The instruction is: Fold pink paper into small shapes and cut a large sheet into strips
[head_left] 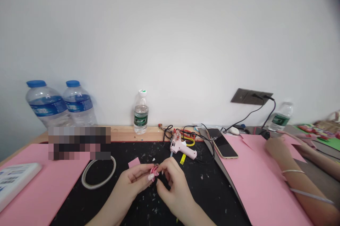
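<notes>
My left hand (134,180) pinches a small pink piece (153,172) with curled, layered edges between thumb and fingers. It looks like a little flower, though the fingers cover part of it. At its right side, my right hand (174,185) has its fingers bent in, with the fingertips close against the piece. What those fingertips grip, if anything, is hidden. Both hands are over a black mat (143,204) dotted with scraps. Just past my right hand lies a pale pink glue gun (182,148), and a small pink paper square (134,163) lies beyond my left fingers.
To the left lie a white tape ring (84,180) and pink sheets (66,183). A water bottle (141,116) stands by the wall. Cables (190,134) tangle behind the glue gun. On the right, a phone (222,144) rests near another person's arm (294,176).
</notes>
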### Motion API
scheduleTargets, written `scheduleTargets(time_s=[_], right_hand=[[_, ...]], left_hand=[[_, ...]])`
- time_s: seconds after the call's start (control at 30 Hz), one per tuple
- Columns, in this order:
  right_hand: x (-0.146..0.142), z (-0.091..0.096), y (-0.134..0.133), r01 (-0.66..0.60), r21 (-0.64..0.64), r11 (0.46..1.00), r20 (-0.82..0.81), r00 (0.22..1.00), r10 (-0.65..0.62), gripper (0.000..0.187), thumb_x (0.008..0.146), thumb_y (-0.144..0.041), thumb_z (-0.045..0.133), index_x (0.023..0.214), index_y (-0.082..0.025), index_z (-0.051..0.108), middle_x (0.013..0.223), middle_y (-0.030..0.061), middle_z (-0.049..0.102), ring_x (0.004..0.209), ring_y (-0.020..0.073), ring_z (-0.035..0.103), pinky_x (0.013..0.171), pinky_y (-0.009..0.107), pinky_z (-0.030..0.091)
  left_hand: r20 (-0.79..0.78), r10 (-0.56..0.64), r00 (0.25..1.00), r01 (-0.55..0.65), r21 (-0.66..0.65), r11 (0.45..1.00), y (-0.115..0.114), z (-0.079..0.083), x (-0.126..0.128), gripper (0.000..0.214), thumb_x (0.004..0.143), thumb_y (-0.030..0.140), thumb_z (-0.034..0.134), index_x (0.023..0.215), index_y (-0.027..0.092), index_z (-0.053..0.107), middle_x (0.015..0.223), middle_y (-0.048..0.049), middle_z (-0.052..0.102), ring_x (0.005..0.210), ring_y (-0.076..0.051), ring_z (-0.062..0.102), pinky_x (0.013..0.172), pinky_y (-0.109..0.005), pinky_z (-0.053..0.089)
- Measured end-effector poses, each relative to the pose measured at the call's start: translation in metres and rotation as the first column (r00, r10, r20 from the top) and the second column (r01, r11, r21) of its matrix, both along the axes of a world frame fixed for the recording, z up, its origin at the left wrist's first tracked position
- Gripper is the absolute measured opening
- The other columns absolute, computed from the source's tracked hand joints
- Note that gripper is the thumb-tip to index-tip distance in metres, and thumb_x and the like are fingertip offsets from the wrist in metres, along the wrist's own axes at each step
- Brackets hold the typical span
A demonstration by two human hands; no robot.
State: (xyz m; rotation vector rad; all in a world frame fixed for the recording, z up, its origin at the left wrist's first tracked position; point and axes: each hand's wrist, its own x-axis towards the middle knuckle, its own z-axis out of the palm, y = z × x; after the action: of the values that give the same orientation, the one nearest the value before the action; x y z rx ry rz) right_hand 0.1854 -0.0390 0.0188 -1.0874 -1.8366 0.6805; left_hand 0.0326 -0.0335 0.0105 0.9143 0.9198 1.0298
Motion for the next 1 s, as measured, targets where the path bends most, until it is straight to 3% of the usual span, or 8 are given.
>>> scheduleTargets(time_s=[0.4,0.57,0.73,0.9,1.0], right_hand=[[0.001,0.004,-0.002,-0.052,0.014,0.999,-0.002,0.999,0.052,0.023,0.068,0.0,0.048,0.08,-0.019,0.055,0.08,0.0003,0.045,0.067,0.0122,0.045,0.055,0.021,0.034],[0.003,0.005,-0.001,-0.105,0.02,0.994,0.031,0.994,0.105,0.025,0.068,0.001,0.048,0.082,-0.019,0.055,0.082,0.0005,0.044,0.071,0.0124,0.047,0.06,0.022,0.036],[0.004,0.007,0.0,-0.09,0.01,0.996,0.014,0.996,0.089,0.022,0.071,-0.001,0.05,0.082,-0.019,0.055,0.084,0.0009,0.047,0.07,0.012,0.046,0.06,0.022,0.036],[0.007,0.004,0.002,-0.027,-0.054,0.998,-0.04,0.999,0.024,0.016,0.078,-0.007,0.046,0.086,-0.019,0.053,0.077,0.0,0.046,0.062,0.0115,0.043,0.054,0.022,0.034],[0.008,0.001,0.003,0.034,-0.056,0.998,-0.035,0.999,-0.036,0.01,0.082,-0.011,0.042,0.078,-0.018,0.047,0.072,-0.001,0.045,0.062,0.0119,0.043,0.055,0.022,0.034]], left_hand=[[0.007,-0.036,0.999,0.036,-0.061,0.997,0.0,-0.006,-0.003,0.028,0.07,0.032,0.067,0.096,0.021,0.069,0.088,-0.0046,0.071,0.094,-0.023,0.06,0.085,-0.035,0.048],[-0.033,-0.071,0.997,0.07,-0.035,0.997,0.0,-0.007,-0.005,0.029,0.075,0.035,0.062,0.099,0.021,0.068,0.087,-0.0051,0.07,0.087,-0.02,0.061,0.075,-0.029,0.05],[0.012,-0.116,0.993,0.116,-0.052,0.992,-0.001,-0.005,-0.003,0.033,0.072,0.033,0.065,0.104,0.023,0.065,0.095,-0.005,0.069,0.098,-0.021,0.057,0.081,-0.029,0.047],[0.002,-0.019,1.0,0.019,-0.1,0.995,-0.001,0.001,0.0,0.04,0.063,0.037,0.072,0.099,0.02,0.068,0.089,-0.0038,0.069,0.093,-0.021,0.059,0.082,-0.03,0.046],[-0.032,0.011,0.999,-0.015,-0.112,0.994,-0.002,0.004,0.0,0.041,0.06,0.038,0.073,0.096,0.019,0.068,0.082,-0.0027,0.069,0.083,-0.019,0.061,0.078,-0.03,0.048]])
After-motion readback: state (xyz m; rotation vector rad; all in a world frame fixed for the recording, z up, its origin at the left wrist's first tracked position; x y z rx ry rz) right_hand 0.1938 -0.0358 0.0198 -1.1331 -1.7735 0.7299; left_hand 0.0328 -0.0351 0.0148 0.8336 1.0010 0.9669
